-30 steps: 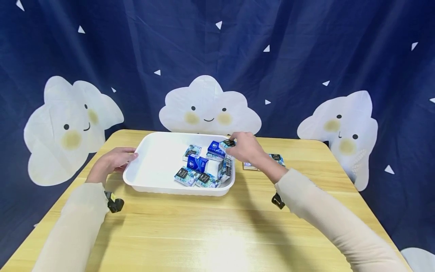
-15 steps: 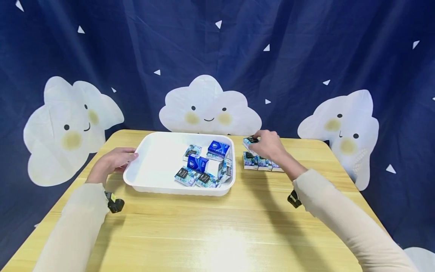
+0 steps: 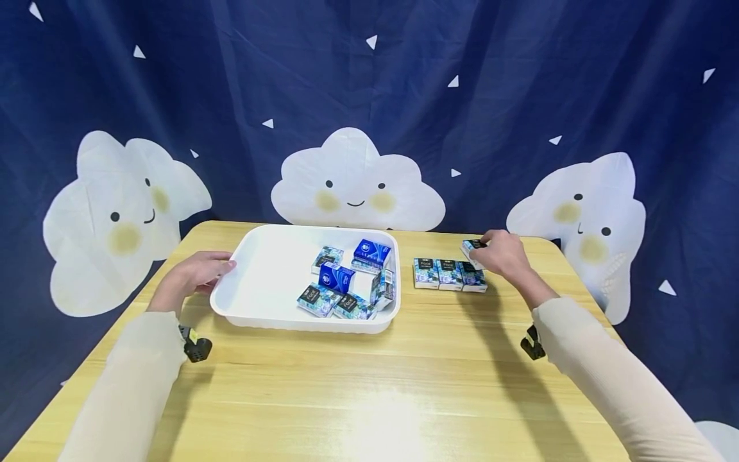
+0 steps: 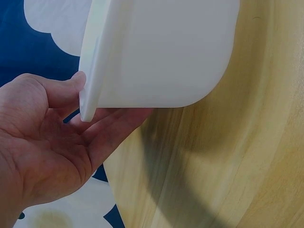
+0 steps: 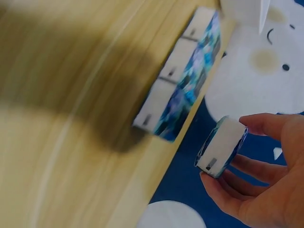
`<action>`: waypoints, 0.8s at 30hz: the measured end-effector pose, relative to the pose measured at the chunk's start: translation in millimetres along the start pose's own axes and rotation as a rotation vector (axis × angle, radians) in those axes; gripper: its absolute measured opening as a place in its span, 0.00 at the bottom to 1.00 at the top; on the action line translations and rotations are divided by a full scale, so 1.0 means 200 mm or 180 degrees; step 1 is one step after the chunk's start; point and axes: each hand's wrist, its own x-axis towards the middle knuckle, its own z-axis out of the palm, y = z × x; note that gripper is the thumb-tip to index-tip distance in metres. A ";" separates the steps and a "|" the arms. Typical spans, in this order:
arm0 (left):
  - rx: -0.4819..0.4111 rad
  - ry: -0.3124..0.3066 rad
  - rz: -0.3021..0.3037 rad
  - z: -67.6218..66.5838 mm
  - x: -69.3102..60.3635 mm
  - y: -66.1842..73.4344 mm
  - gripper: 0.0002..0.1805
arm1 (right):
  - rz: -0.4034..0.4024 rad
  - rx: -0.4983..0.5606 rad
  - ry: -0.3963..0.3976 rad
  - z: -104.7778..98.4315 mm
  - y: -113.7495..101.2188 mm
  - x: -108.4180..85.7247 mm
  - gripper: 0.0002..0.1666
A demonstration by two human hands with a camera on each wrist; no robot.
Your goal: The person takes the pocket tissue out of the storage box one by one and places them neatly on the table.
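Observation:
My left hand [image 3: 199, 268] holds the left end of a white plastic tray [image 3: 300, 324]. In the left wrist view its thumb lies on the rim and the fingers reach under the tray. My right hand [image 3: 502, 252] pinches a small flower-print pocket tissue pack [image 5: 222, 146] between thumb and fingers, above the table's far right part. Just in front of that hand, three similar packs [image 3: 449, 274] lie side by side in a row, right of the tray. Several more flower-print packs [image 3: 317, 299] and blue packs [image 3: 336, 277] lie jumbled in the tray's right half.
The light wooden table [image 3: 323, 391] carries the tray and the packs. Behind its far edge hangs a dark blue curtain [image 3: 491, 115] with smiling white clouds.
My right hand has carried the flower-print tissue pack from the tray's right side rightward, past the row of packs to its far right end. My left hand has stayed on the tray.

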 end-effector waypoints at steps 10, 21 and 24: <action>-0.0030 0.0011 0.0015 0.00 0.01 -0.01 0.34 | 0.0136 -0.0114 0.0070 0.02 0.17 0.00 0.25; -0.0070 0.0020 0.0002 0.00 0.00 0.00 0.34 | 0.0194 -0.0085 0.0037 0.07 0.26 0.00 0.18; -0.0068 0.0024 -0.0002 0.00 0.00 0.00 0.34 | 0.0229 -0.0085 -0.0005 0.09 0.28 0.00 0.26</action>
